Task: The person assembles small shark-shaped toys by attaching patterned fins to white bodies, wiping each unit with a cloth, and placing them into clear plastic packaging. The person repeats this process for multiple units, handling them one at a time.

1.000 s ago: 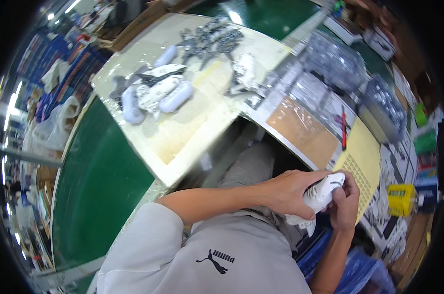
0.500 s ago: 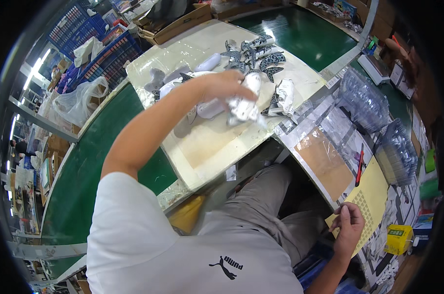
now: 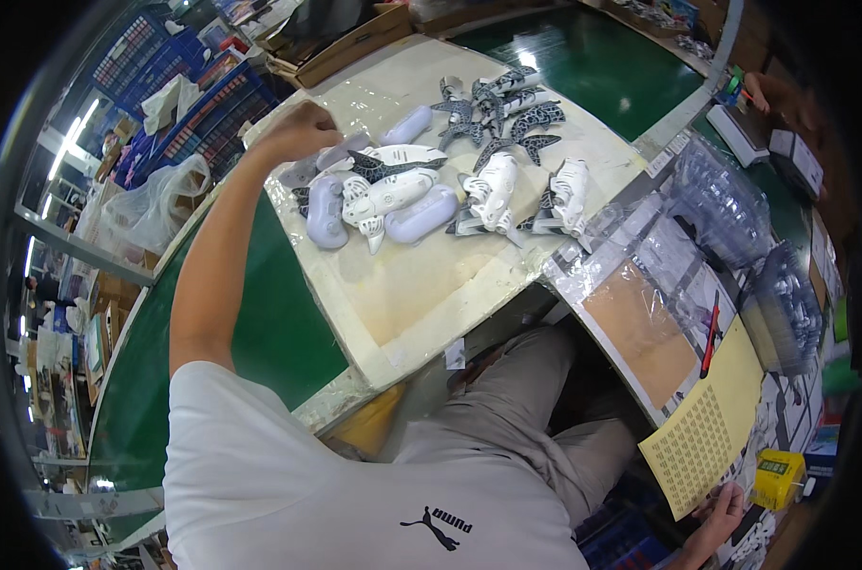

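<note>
Reaching to about ten o'clock, the left hand (image 3: 298, 133) is curled closed at the far-left edge of the toy pile (image 3: 383, 190) on the cream board (image 3: 421, 294); whether it grips a piece I cannot tell. Dragging the forearm back could sweep the lavender shells (image 3: 421, 214) off the board. At five o'clock the right hand (image 3: 721, 513) lies loosely open beside the yellow sticker sheet (image 3: 707, 432), holding nothing.
</note>
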Demonstrator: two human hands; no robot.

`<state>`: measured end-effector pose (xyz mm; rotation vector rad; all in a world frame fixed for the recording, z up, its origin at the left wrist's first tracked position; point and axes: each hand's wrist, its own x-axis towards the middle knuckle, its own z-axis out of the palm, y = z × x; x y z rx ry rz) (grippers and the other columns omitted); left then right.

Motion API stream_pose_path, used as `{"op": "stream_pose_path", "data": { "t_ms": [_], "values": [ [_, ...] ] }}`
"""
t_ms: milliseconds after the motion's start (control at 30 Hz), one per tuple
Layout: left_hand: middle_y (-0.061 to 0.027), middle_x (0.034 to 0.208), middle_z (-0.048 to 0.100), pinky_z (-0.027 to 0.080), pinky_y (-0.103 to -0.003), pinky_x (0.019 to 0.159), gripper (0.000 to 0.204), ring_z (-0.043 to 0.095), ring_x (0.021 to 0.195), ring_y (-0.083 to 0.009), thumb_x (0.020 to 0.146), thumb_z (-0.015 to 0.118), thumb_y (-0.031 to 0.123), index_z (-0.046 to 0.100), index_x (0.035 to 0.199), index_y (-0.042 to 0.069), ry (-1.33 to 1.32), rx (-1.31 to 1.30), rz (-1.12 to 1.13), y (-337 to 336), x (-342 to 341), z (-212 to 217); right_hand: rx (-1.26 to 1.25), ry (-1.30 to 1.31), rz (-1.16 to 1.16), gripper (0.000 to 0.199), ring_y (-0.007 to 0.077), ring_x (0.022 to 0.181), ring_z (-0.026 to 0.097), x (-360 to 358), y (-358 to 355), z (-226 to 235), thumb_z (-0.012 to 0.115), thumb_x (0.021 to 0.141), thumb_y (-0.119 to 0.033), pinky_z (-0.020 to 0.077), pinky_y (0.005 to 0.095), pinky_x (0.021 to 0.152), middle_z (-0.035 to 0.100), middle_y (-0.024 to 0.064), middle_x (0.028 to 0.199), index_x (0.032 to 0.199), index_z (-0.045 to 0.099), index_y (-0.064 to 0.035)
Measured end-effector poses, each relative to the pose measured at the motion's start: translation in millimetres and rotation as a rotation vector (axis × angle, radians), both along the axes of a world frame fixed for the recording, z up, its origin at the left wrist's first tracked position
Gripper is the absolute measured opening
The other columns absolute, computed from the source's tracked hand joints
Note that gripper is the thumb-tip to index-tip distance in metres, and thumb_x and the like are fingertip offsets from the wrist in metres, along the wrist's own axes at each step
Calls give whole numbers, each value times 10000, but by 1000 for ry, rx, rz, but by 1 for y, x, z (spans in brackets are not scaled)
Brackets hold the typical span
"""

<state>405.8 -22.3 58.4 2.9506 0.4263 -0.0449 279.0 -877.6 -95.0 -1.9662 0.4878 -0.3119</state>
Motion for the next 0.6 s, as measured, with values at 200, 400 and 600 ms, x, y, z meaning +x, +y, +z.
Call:
{"op": "stream_pose_path", "data": {
  "t_ms": [200, 400, 600],
  "values": [
    [-209, 1108, 777, 570, -452, 917, 462, 730, 1021, -380, 824, 791, 293, 764, 1189, 12, 142, 121, -375, -45, 44, -47, -307, -78, 190, 267, 116, 788, 611, 48, -6, -9, 624, 1115, -216, 518, 273, 711, 695, 85, 961, 1124, 668, 47],
    [-241, 1079, 759, 557, -482, 906, 600, 713, 1000, -371, 710, 828, 256, 725, 1242, -1, 338, 46, -647, -10, 103, -77, -500, 14, 172, 256, 184, 957, 643, 34, -2, 0, 628, 1073, -144, 536, 338, 893, 737, 129, 1055, 1172, 689, 83],
    [-124, 1129, 697, 508, -391, 929, 649, 651, 1025, -259, 702, 846, 300, 705, 1248, -21, 99, -116, -377, 39, 68, -63, -549, -97, 77, 219, 132, 761, 585, 11, -11, 12, 713, 1003, -175, 495, 324, 705, 693, 85, 847, 1054, 724, 37]
  ]
}}
